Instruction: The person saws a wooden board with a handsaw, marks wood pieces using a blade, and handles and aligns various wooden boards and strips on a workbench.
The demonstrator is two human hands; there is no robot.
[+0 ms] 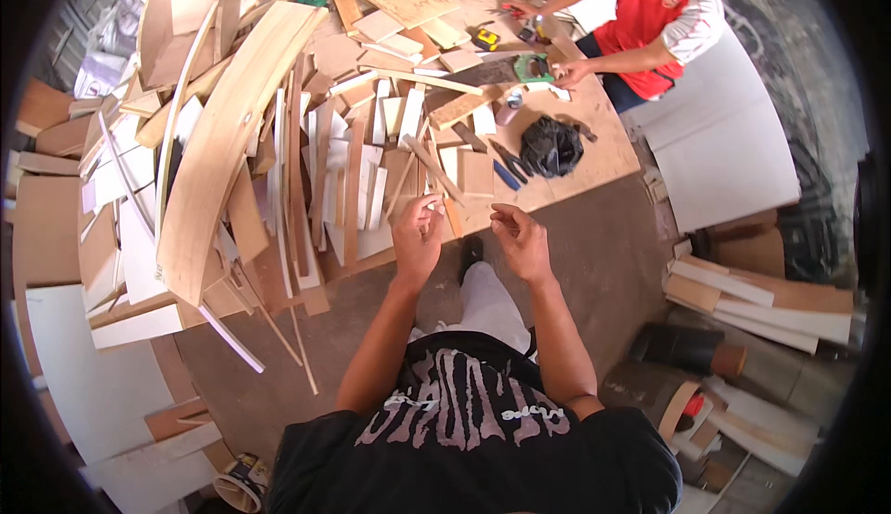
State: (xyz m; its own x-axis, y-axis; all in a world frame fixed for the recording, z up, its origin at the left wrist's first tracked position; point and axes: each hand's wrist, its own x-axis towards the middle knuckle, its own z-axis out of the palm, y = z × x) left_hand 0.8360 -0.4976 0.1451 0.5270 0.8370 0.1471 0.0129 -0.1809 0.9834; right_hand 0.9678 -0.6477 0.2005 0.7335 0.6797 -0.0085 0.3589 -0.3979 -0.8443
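Observation:
My left hand [419, 237] is raised just before the front edge of the workbench [594, 166], its fingers curled in. A small pale spot shows between its fingertips, too small to name. Level with it, a short gap to the right, my right hand [522, 243] has loosely bent fingers, slightly apart, with nothing seen in them. Beyond the left hand lie a thin wood strip [432, 169] and a flat wood block [477, 172]. Past the right hand, a blue-handled tool [506, 176] lies beside a crumpled black plastic bag [551, 146].
Wood offcuts [357, 166] and a long curved board [227, 143] crowd the bench's left side. At the far right stands a person in red [650, 13], one hand at a green-handled saw [532, 68]. A yellow tape measure [485, 39] lies nearby. Boards [756, 296] are stacked at right.

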